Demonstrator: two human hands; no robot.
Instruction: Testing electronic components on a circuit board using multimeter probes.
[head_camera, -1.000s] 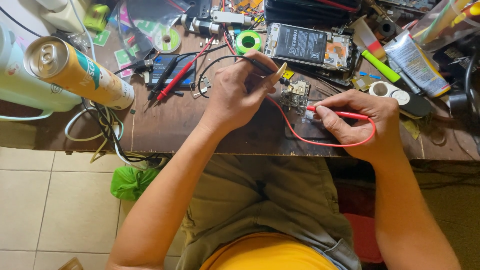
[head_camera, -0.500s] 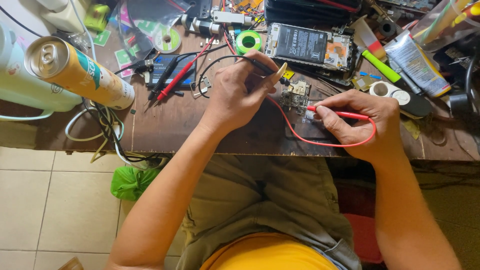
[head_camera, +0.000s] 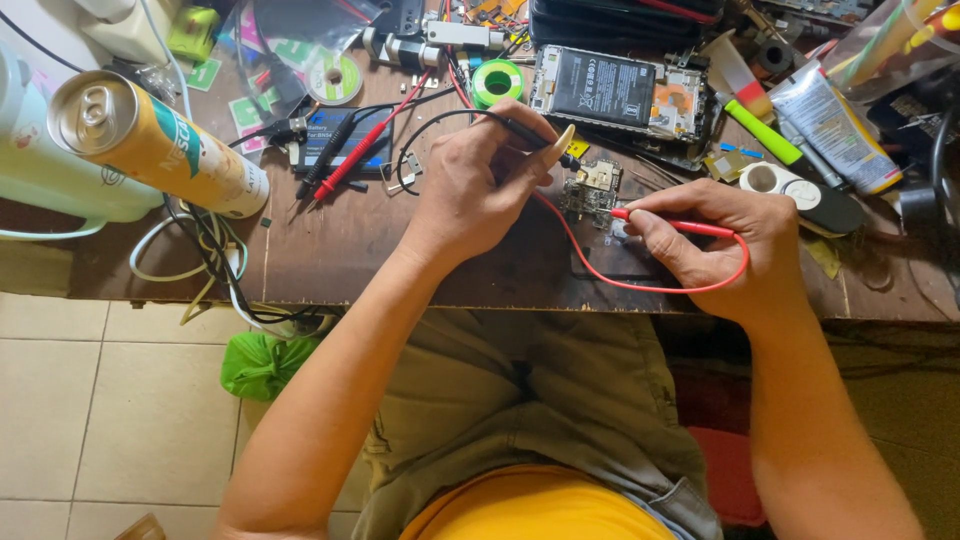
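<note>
My left hand (head_camera: 480, 185) pinches a black test probe (head_camera: 535, 140), its tip down on a small circuit board (head_camera: 592, 192) on the dark wooden bench (head_camera: 330, 250). In my right hand (head_camera: 715, 240) is a red test probe (head_camera: 665, 222) whose tip touches the same board from the right. The red lead (head_camera: 640, 285) loops under my right hand, and the black lead (head_camera: 430, 125) curls away behind my left hand. An opened phone (head_camera: 615, 95) with its battery showing lies just behind the board.
A tall yellow drink can (head_camera: 155, 140) and a pale green bottle (head_camera: 50, 180) stand at the left. A solder spool (head_camera: 497, 80), a disc (head_camera: 335, 78), spare red and black probes (head_camera: 345, 155), tubes (head_camera: 830, 125) and tools crowd the back. A green bag (head_camera: 265, 365) lies on the tiled floor.
</note>
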